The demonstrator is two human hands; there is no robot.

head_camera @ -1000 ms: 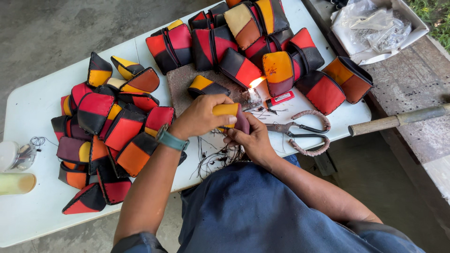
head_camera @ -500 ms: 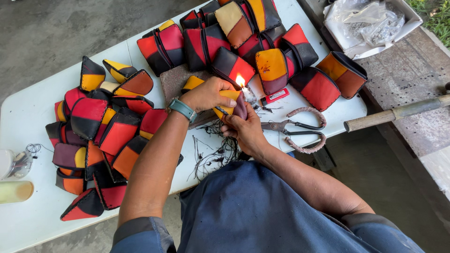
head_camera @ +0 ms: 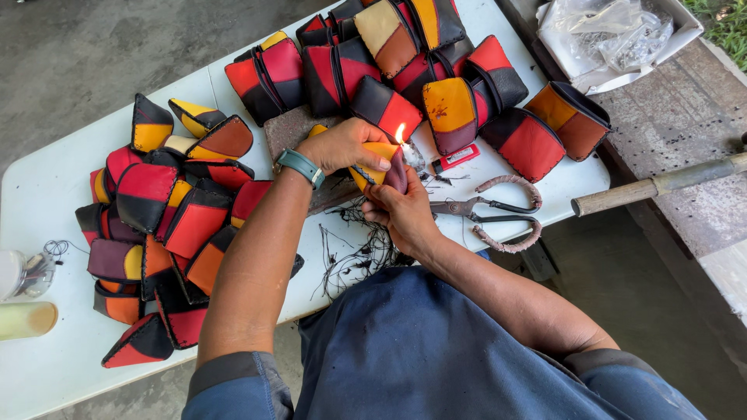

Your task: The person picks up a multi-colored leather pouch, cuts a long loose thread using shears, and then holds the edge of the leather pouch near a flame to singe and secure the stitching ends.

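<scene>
Pouch [head_camera: 372, 173] gripped in our left hand [head_camera: 342, 146], a flame [head_camera: 401, 134] lit just above it by our right hand [head_camera: 405, 210], closed on what looks like a lighter.
We hold both close together over the white table [head_camera: 47, 194], seemingly so the flame reaches a seam; scissors [head_camera: 486, 214] lie right of our hands, thread scraps [head_camera: 354, 253] beneath, more pouches [head_camera: 167, 225] heaped left and beyond, concrete floor [head_camera: 85, 54] around.

You are working at an outdoor craft workshop: a white table [head_camera: 54, 194] is standing on bare concrete, piles of stitched leather pouches [head_camera: 167, 233] are crowding it, scissors [head_camera: 486, 214] and thread scraps [head_camera: 358, 253] are lying on the table near its front edge, and grass [head_camera: 727, 23] is showing beyond the table's far right corner.
</scene>
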